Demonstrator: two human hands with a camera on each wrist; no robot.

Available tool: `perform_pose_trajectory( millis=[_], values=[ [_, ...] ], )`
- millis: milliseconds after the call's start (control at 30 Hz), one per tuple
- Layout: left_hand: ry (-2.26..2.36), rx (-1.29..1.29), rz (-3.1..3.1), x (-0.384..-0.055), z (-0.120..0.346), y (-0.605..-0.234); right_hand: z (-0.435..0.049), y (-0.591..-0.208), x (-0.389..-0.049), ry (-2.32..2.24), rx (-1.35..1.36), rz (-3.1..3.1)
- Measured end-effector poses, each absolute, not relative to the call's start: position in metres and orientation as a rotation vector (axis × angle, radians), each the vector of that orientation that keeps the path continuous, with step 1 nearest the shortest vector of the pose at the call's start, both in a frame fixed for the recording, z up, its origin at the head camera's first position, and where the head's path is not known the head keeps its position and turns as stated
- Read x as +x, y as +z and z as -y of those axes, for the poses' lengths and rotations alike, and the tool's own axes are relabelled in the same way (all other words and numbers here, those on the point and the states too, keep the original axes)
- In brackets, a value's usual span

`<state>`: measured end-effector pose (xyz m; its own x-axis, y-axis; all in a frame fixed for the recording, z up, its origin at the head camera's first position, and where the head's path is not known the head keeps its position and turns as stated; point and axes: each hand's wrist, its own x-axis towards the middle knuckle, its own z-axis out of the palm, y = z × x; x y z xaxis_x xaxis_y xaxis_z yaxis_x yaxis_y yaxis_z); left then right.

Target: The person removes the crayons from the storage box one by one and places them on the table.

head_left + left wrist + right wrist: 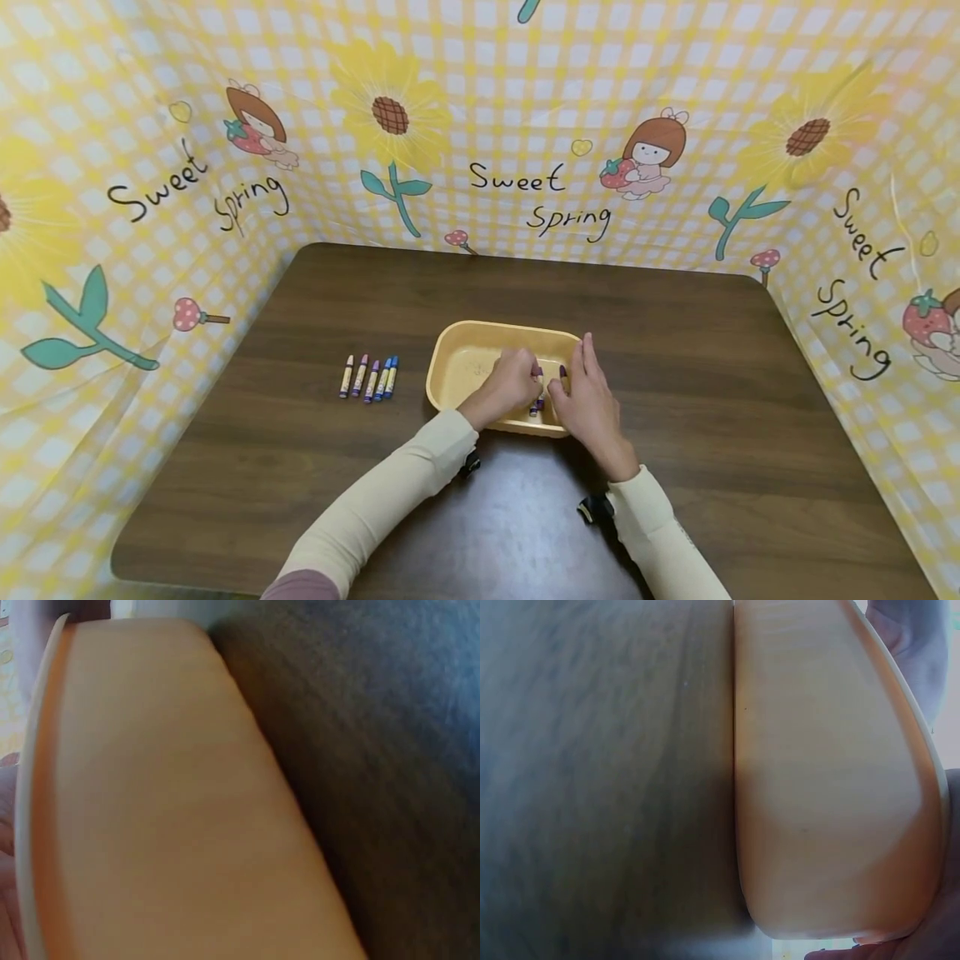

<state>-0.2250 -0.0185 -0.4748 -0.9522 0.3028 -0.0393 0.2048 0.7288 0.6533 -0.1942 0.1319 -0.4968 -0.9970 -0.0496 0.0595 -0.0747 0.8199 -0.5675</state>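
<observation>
A yellow plastic tray (457, 367) stands mid-table, with a few crayons at its right end. My left hand (516, 379) reaches into it, fingers curled, and pinches a purple crayon (538, 375). Below those fingers, another dark crayon (533, 411) lies on the tray floor. My right hand (592, 404) rests at the tray's right rim with its fingers straight. Beside its thumb is a dark purple crayon (563, 371), partly hidden. Both wrist views mostly show the tray's outer wall (165, 787) (825, 787); only bits of the hands appear at their edges.
Left of the tray, several crayons (371, 382) lie in a row on the dark wooden table (675, 358). A yellow checked cloth (510, 108) with printed flowers surrounds the table's back and sides.
</observation>
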Motion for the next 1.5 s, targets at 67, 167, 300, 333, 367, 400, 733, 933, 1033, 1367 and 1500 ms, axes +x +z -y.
perform_pose_trajectory(
  millis=[67,167,300,333,367,400,733,933,1033,1367,1500],
  values=[
    [1.011,0.405,-2.793,-0.224,0.018,-0.477,-0.131,-0.497,-0.194,0.926,0.101,2.956],
    [0.999,0.399,-2.794,-0.224,0.017,-0.479,-0.130,-0.497,-0.193,0.925,0.097,2.959],
    [0.975,0.402,-2.793,-0.224,0.018,-0.479,-0.130,-0.497,-0.194,0.922,0.091,2.962],
    [0.967,0.406,-2.794,-0.224,0.019,-0.479,-0.130,-0.497,-0.194,0.924,0.090,2.961],
    [0.959,0.407,-2.790,-0.224,0.020,-0.478,-0.130,-0.497,-0.194,0.926,0.090,2.963],
    [0.949,0.411,-2.787,-0.224,0.020,-0.478,-0.130,-0.497,-0.194,0.923,0.086,2.967],
    [0.818,0.500,-2.792,-0.224,0.014,-0.474,-0.132,-0.497,-0.195,0.906,0.094,2.969],
    [0.679,0.563,-2.873,-0.222,0.007,-0.475,-0.130,-0.497,-0.192,0.909,0.095,2.956],
    [0.614,0.564,-2.913,-0.222,0.003,-0.476,-0.129,-0.496,-0.191,0.908,0.091,2.951],
    [0.755,0.510,-2.925,-0.224,0.009,-0.481,-0.127,-0.499,-0.192,0.912,0.076,2.942],
    [0.936,0.469,-2.878,-0.223,0.017,-0.484,-0.128,-0.498,-0.192,0.904,0.066,2.953]
  ],
)
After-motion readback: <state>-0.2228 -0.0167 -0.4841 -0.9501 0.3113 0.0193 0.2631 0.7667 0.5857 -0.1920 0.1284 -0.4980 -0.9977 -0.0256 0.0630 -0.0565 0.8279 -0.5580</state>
